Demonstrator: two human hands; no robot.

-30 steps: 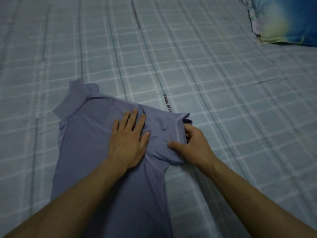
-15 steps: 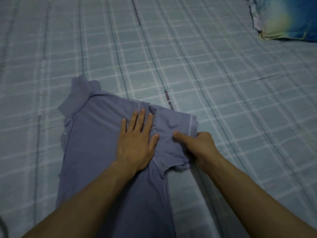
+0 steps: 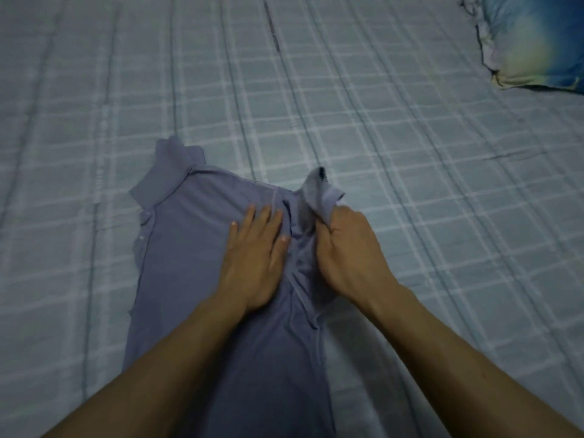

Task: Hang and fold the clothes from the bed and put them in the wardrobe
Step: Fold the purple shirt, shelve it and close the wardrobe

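A bed (image 3: 410,216) covered by a pale blue-grey sheet (image 3: 158,90) checked with white lines fills the whole view under dim, cool light, slightly creased, with a blue and yellow pillow (image 3: 537,42) lying on it at about two o'clock.

I count one shirt (image 3: 202,279) in front of me, a blue-grey polo lying on the one bed (image 3: 410,153) with its checked sheet. It has one collar (image 3: 167,175) that I can see and one sleeve (image 3: 319,191) showing. Along the placket I make out two small buttons (image 3: 146,214), perhaps a third, though the picture is too dim and soft to be sure. There is one pillow (image 3: 534,42) at the far corner. Two hands are mine: my left hand (image 3: 256,257) and my right hand (image 3: 350,251).
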